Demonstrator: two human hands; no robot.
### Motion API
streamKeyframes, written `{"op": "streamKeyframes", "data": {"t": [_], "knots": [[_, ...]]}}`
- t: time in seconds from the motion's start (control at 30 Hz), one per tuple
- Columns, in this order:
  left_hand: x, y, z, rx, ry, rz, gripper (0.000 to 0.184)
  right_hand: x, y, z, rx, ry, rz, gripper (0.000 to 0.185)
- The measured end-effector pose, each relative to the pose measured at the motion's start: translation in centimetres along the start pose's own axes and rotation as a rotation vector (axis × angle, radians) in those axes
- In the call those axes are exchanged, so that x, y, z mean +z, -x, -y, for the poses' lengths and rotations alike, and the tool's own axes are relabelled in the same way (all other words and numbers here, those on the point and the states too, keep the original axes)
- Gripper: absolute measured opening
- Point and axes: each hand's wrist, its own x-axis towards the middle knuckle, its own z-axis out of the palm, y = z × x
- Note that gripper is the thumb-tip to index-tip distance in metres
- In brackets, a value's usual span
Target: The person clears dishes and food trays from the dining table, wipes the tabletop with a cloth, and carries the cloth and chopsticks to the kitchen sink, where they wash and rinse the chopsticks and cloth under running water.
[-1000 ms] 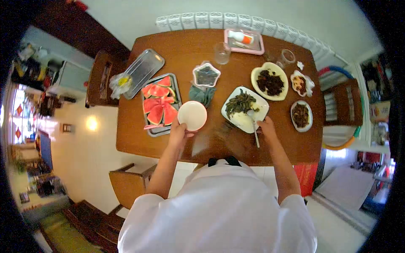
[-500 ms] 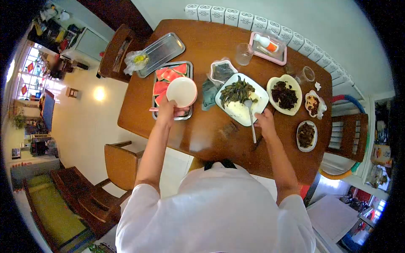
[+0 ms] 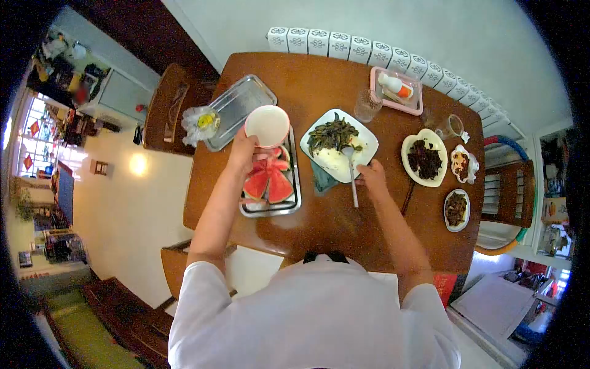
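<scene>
My left hand (image 3: pixel 245 152) grips the lower edge of a white bowl with a pink rim (image 3: pixel 267 126). The bowl is held above a metal tray (image 3: pixel 297 184) of red watermelon slices (image 3: pixel 278 186). My right hand (image 3: pixel 372 176) has its fingers closed on the near right corner of a square white plate (image 3: pixel 368 141). Cooked dark greens (image 3: pixel 332 135) and a soft white food (image 3: pixel 335 158) lie on that plate. A spoon (image 3: pixel 354 187) rests in it, its handle sticking out towards me. Teal cloth or plastic (image 3: pixel 322 178) shows partly under the plate.
A second metal tray (image 3: pixel 241 111) and a plastic bag (image 3: pixel 200 125) lie at the back left. Behind the plate are a glass (image 3: pixel 367 106) and a pink tray with a bottle (image 3: pixel 399 88). To the right stand a heart-shaped dish (image 3: pixel 410 144), smaller dishes (image 3: pixel 456 210) and another glass (image 3: pixel 452 126).
My left hand has moved the bowl away from me, towards the far end of the watermelon tray. The plate has shifted left and away, now covering the small scalloped dish. My view has also shifted.
</scene>
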Motion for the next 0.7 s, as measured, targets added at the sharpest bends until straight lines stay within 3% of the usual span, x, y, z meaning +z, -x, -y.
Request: {"op": "streamKeyframes", "data": {"t": [0.17,0.23,0.33,0.7], "knots": [[-0.9,-6.2,-3.5,0.027,-0.077,0.007,0.059,4.8,-5.3,1.4,0.026,-0.099,-0.088,0.023],[-0.2,-7.2,-5.0,0.022,-0.064,0.0,0.058,7.0,-7.8,2.4,-0.08,-0.212,-0.131,0.022],[-0.1,-9.5,-6.0,-0.009,-0.057,-0.002,0.058,9.4,-11.3,4.2,0.002,-0.183,-0.184,0.023],[2.2,-15.7,-2.0,-0.072,0.013,-0.02,0.06,11.8,-22.9,4.8,0.095,-0.204,-0.336,0.026]]}}
